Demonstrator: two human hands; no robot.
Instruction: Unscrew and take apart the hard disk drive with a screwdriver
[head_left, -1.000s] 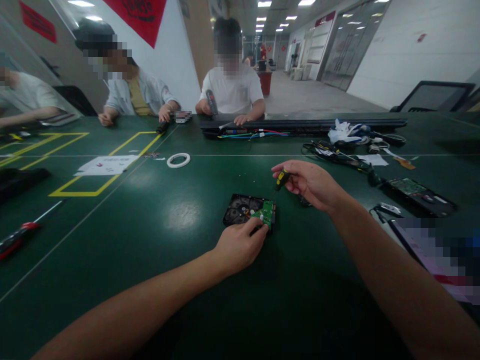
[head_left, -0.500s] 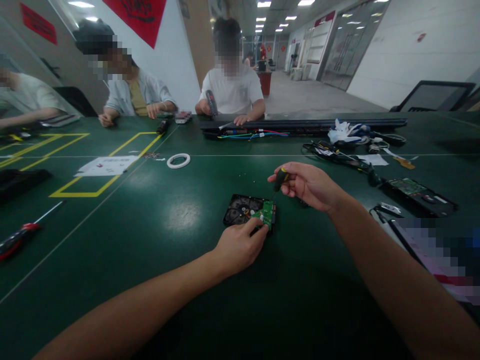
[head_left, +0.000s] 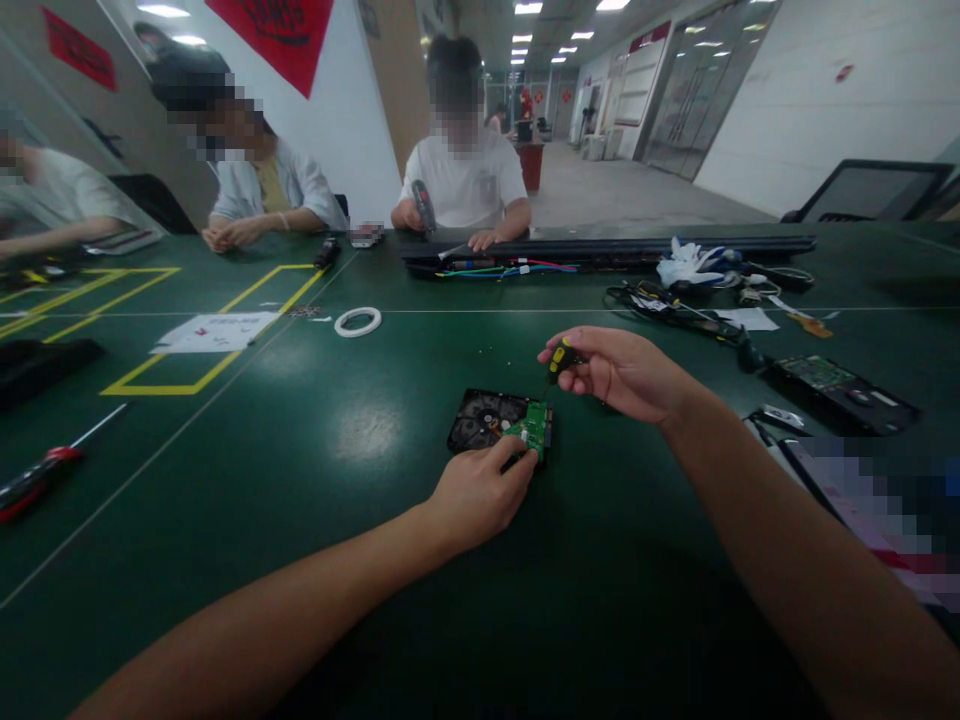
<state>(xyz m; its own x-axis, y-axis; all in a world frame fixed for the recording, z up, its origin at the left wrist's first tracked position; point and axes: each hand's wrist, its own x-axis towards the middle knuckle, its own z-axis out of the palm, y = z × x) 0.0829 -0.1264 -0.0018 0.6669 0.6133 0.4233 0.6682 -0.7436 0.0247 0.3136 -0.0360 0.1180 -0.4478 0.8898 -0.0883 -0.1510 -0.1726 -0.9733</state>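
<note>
A hard drive [head_left: 480, 413] lies on the green table, its black casing and green circuit board facing up. My left hand [head_left: 480, 492] is closed on the near right edge of the drive, thumb and fingers on the board's corner. Between the fingertips of my right hand [head_left: 619, 375] is a small screwdriver [head_left: 558, 360] with a black and yellow handle. Its thin shaft points down at the board's far right corner. Whether the tip touches a screw is too small to tell.
A second hard drive [head_left: 840, 393] lies to the right, beyond cables [head_left: 675, 312]. White gloves [head_left: 694, 262] sit near a long black bar [head_left: 600, 255] with coloured wires. A white tape ring [head_left: 358, 321] and a red-handled screwdriver [head_left: 45, 470] are at left. Co-workers sit opposite.
The small screwdriver's handle has turned in my right fingers, showing more yellow. My left hand stays on the drive. At the far left, a co-worker's hands have come together.
</note>
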